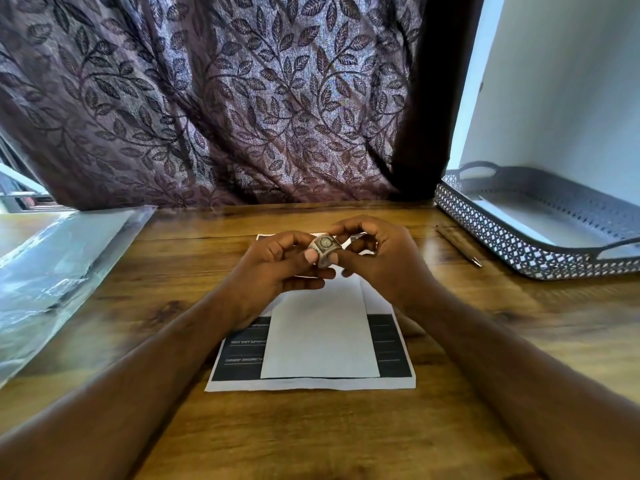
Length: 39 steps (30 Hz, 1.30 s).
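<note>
We see a leaf-patterned curtain (242, 98) closing the far edge of the bench (311, 427), which has open wood near us and on either side of the papers. A plastic sheet (52, 265) covers the left edge and a lattice tray (519, 244) fills the right corner. A pen (459, 245) lies just beside the tray. In the middle lies a form (391, 372) with an envelope (322, 334) on top. On the form's dark band we read "CURRENT ONGOING"; the rest is hidden or blurred. Above the form's far end our left hand (273, 268) and right hand (384, 258) meet, with the fingers of both pinched on a slip (323, 249). It is small, grey-brown and bent, and printed with a round emblem.
</note>
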### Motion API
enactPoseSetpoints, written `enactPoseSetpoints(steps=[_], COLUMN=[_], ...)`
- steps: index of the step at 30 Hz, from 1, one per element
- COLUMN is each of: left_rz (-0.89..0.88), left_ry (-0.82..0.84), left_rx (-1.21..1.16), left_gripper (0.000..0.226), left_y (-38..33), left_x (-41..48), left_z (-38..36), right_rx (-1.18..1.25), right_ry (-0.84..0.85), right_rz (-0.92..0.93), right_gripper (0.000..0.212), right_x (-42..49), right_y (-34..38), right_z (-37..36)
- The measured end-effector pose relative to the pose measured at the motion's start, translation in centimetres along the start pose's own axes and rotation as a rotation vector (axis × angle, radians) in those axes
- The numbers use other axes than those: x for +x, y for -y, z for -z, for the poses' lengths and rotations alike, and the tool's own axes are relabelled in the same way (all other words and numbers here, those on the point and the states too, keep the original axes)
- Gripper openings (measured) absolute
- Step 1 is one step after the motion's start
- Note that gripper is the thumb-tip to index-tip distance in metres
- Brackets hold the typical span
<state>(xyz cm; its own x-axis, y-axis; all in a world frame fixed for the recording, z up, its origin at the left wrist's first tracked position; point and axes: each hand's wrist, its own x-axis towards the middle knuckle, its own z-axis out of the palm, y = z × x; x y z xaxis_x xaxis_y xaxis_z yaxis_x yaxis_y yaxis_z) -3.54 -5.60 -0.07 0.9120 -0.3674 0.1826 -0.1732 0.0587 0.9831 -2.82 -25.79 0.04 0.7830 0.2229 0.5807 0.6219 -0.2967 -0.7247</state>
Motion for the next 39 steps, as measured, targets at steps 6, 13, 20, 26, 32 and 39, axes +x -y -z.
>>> enactPoseSetpoints(steps=[6,13,20,26,32,39], left_rz=[0.059,0.045,0.100,0.076,0.087,0.112], left_ry=[0.082,0.058,0.055,-0.021,0.064,0.084], left_rx=[-0.072,0.061,0.130,0.155,0.192,0.142], left_gripper=[0.026,0.029,0.044,0.036,0.013,0.017], left_y=[0.4,-0.4,-0.7,-0.2,-0.4,-0.6], left_x=[0.1,-0.3,-0.6,-0.4,-0.2,-0.2], left_z=[-0.1,-0.4,-1.6,-2.5,0.0,0.9], right_rx=[-0.080,-0.251,-0.515,-0.548,-0.379,-0.273], right_ry=[0.007,0.024,-0.093,-0.054,0.124,0.163], right_rz=[0.011,0.132,0.321,0.368,0.207,0.098], right_gripper=[0.027,0.029,0.025,0.027,0.031,0.036], right_x=[-0.1,-0.3,0.1,0.4,0.3,0.2], right_y=[-0.2,0.0,0.0,0.3,0.0,0.0], right_z=[0.0,0.1,0.4,0.7,1.0,1.5])
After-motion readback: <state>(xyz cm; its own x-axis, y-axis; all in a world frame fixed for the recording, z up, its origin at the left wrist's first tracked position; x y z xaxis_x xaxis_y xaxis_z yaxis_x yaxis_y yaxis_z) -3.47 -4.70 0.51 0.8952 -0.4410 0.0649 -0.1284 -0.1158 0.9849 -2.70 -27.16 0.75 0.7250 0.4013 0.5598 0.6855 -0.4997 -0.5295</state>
